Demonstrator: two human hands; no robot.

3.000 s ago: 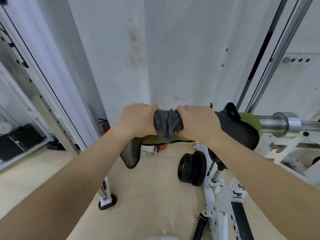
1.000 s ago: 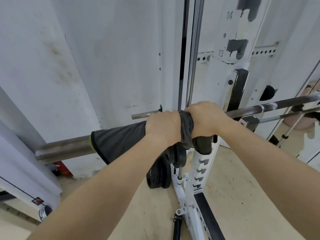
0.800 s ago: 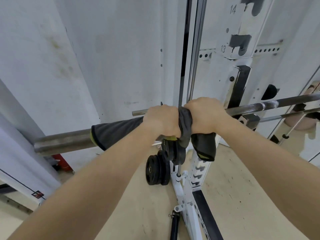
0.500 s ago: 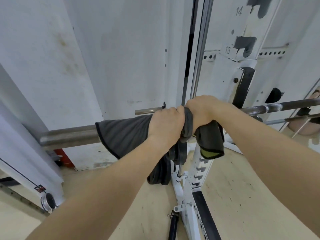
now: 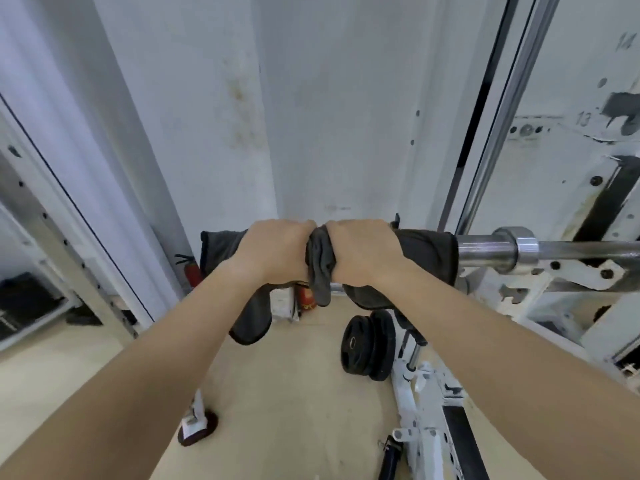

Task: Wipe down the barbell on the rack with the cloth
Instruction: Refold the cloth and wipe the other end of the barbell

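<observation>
A steel barbell (image 5: 485,249) lies across the white rack (image 5: 575,275), its sleeve end pointing left. A dark grey cloth (image 5: 429,252) is wrapped around the sleeve and covers its left end. My left hand (image 5: 277,249) and my right hand (image 5: 363,251) grip the cloth side by side over the bar, knuckles up. A bunch of cloth sticks out between them and loose ends hang below. Bare sleeve and the collar show to the right of the cloth.
Black weight plates (image 5: 369,344) hang on a peg low on the rack. A red fire extinguisher (image 5: 192,271) stands by the white wall. A chrome guide rod (image 5: 498,112) runs up at the right. A mirror frame (image 5: 79,216) slants at the left.
Both hands and the cloth have slid left along the sleeve to its end. The bare sleeve to their left is covered now, and bare sleeve shows at the right by the collar.
</observation>
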